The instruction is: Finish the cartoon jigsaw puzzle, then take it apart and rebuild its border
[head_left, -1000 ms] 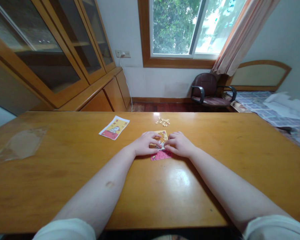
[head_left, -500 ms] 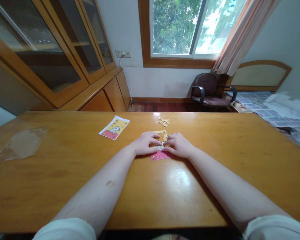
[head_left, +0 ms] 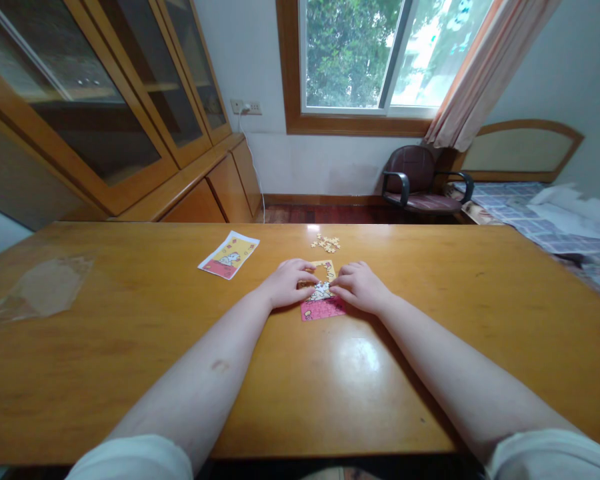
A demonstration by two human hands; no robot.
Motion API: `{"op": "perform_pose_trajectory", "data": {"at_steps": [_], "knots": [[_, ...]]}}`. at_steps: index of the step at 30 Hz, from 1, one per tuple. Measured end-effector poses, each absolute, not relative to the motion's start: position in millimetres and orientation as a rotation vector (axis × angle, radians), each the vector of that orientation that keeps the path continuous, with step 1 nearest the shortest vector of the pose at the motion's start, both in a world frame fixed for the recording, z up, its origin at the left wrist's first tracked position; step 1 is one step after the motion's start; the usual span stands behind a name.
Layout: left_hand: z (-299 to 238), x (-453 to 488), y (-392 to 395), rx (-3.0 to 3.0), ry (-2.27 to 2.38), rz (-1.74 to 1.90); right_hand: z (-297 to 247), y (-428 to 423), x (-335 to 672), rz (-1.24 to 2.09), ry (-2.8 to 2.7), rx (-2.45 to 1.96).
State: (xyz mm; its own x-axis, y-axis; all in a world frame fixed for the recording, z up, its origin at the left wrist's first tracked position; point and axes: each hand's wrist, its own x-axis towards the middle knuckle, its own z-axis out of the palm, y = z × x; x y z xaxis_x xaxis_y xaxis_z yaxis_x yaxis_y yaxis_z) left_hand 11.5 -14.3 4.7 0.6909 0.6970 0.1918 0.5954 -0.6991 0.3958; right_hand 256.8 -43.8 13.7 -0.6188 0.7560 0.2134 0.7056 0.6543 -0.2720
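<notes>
L hand (head_left: 306, 288) is held part-open at the L edge of the jigsaw (head_left: 323, 309), thumb & fingers parted, no pc seen gripped; R hand (head_left: 334, 286) is curled at the R edge, fingertips close together, & whether a pc is pinched there can't be told. Jigsaw is laid flat on the table (head_left: 300, 400), btwn the hands & partly hidden by them. Step in hand is judged to be fitting/pressing of pcs near the middle: pink part & white figure look joined, while a gap is left in the yellow part. For the next move, a matching pc for that gap would be called for, w/ joined pcs kept steady. Pink end is pointed toward the person, yellow end away; long axis seems to be aimed approx. away from the person. Beyond the yellow end, loose pcs (head_left: 329, 244) are heaped, apart from the jigsaw. To the L, a picture card (head_left: 230, 257) is laid aslant, similarly coloured; farther L, a clear plastic bag (head_left: 45, 287) is left.
</notes>
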Motion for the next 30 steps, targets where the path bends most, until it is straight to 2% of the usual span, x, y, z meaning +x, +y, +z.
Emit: {"op": "perform_pose_trajectory", "data": {"at_steps": [30], "knots": [[4.3, 12.2, -14.7, 2.588, 1.004, 0.502, 9.5, -43.4, 254.7, 0.308, -2.61, -1.147]]}}
